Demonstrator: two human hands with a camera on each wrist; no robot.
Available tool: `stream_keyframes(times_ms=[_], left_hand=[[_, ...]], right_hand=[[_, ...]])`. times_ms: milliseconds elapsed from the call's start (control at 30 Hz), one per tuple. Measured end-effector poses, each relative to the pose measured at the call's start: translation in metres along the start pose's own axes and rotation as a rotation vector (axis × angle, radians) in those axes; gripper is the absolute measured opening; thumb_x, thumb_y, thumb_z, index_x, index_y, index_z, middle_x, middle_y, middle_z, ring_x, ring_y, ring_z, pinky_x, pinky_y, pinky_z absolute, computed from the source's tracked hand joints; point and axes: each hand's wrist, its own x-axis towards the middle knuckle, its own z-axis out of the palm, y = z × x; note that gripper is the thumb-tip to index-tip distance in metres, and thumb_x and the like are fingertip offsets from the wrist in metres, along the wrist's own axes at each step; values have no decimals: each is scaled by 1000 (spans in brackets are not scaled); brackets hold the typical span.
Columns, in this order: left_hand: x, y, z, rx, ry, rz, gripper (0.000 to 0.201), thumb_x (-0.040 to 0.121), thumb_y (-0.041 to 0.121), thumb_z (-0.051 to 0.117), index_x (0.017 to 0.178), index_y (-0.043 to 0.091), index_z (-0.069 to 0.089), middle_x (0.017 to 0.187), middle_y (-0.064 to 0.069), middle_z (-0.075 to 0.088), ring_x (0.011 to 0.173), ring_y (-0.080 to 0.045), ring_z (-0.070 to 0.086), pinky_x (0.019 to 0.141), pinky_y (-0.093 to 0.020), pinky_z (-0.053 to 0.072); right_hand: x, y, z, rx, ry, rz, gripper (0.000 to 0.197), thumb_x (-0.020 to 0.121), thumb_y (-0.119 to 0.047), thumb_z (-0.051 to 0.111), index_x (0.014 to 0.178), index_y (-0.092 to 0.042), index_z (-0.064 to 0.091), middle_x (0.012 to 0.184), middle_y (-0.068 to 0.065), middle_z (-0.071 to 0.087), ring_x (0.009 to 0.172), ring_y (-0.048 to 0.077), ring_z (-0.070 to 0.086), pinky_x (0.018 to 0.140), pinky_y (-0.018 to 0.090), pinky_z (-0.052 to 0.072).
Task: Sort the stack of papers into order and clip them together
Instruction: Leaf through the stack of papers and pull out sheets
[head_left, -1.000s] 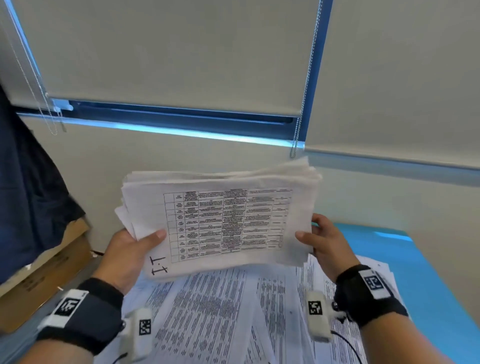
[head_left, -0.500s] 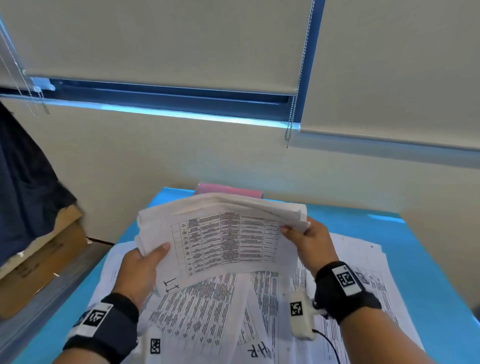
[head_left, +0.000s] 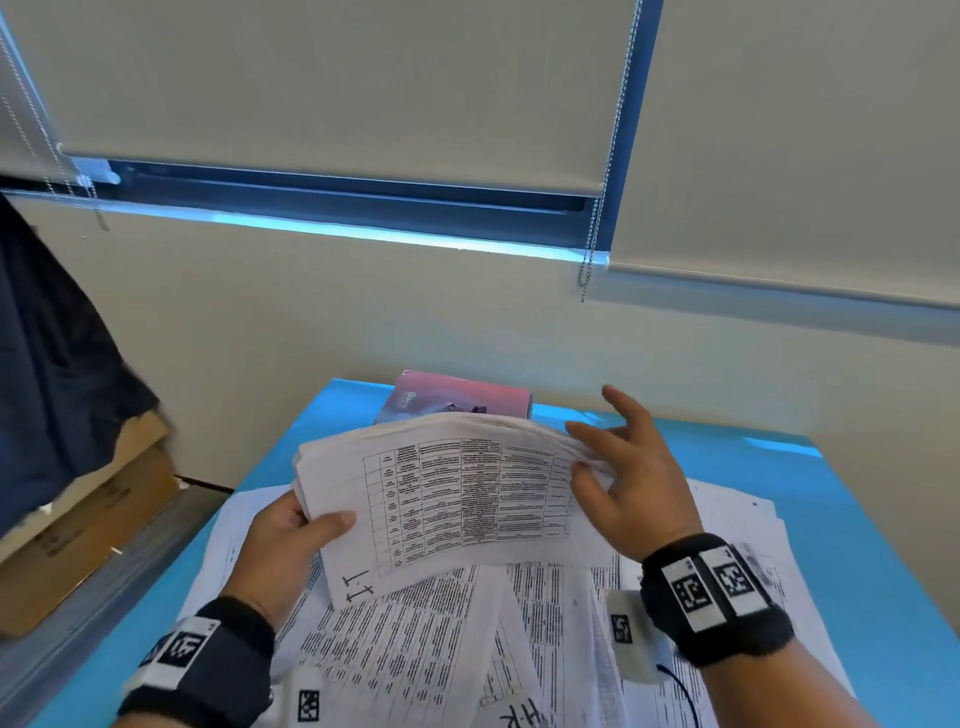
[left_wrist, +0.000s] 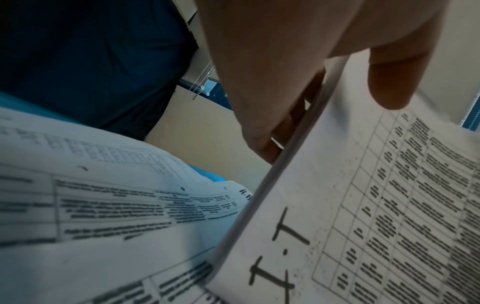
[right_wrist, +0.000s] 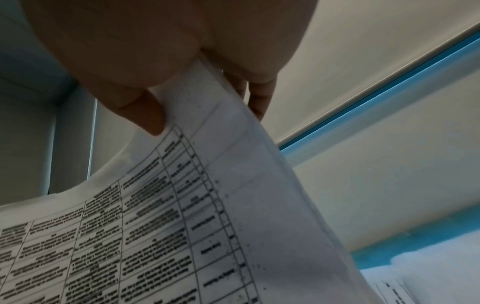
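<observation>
Above the blue table, the thick stack of white printed papers is gripped at its left edge by the left hand, thumb in front, fingers behind. The right hand is splayed, fingers straight, its thumb resting on the right edge. Squaring-up is judged to be in hand; even edges and a clip, none seen, are called for next. Loose printed sheets are spread beneath. No container is seen.

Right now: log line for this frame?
phase: sorting | left hand grips stack left edge | right hand thumb on right edge, fingers spread | sheets loose on table
</observation>
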Motion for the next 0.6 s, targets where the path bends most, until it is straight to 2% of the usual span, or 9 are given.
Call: stream_keyframes(times_ms=[67,133,233,267,333,400,467,533,600], left_hand=[[1,-1,0,13,-14,-3,30,88,-8,63,102,17,72,100,-2,80,105,-32,68,95,-48,52],[1,-1,2,19,-16,-17,30,88,-9,62,100,16,72,92,1,80,99,-29,69,85,-41,53],[-1,0,6,16,-22,-45,31,88,-12,60,98,16,70,84,4,80,96,-28,69,80,-37,52],[-2,1,6,10,-24,-53,31,88,-12,59,99,15,71,84,2,80,97,-30,69,81,-38,52],[-1,5,8,-33,-26,-70,31,88,-13,56,101,12,71,89,-5,80,101,-35,68,87,-44,52],[-1,14,9,-94,-39,-74,33,88,-15,53,102,9,70,95,-10,79,103,-37,67,95,-49,50],[-1,28,11,-152,-44,-33,35,88,-18,49,100,8,69,93,-9,78,98,-35,66,94,-47,51],[2,38,10,-183,-37,27,39,87,-21,45,101,8,68,90,-7,78,92,-29,69,86,-41,58],[4,39,6,-188,-21,58,41,86,-22,45,101,9,67,88,-2,79,85,-20,72,75,-30,62]], right_hand=[[-1,2,-2,-28,10,11,55,75,-40,53,125,-22,65,149,5,43,108,22,59,92,41,51],[2,-3,-5,-95,-5,-1,60,74,-42,50,130,-24,61,143,6,50,112,24,57,93,41,47],[7,0,-6,-216,-96,36,61,72,-42,45,126,-23,63,118,3,66,105,30,61,89,43,48],[8,6,-5,-157,-86,106,59,71,-39,49,125,-23,63,109,1,66,101,28,62,87,39,48],[11,22,-5,194,5,352,54,67,-26,61,121,-28,59,98,-4,63,91,24,61,82,32,48],[11,30,-4,629,91,542,52,66,-6,71,111,-29,58,94,2,67,86,25,62,84,38,51],[12,29,-2,737,96,539,40,66,5,71,97,-19,66,85,2,73,81,21,66,81,39,53],[14,20,-5,680,74,459,26,59,0,66,80,-15,71,71,-8,74,70,10,66,71,26,54],[12,20,-6,680,61,418,26,57,-3,61,77,-15,71,67,-12,73,65,5,66,64,18,53]])
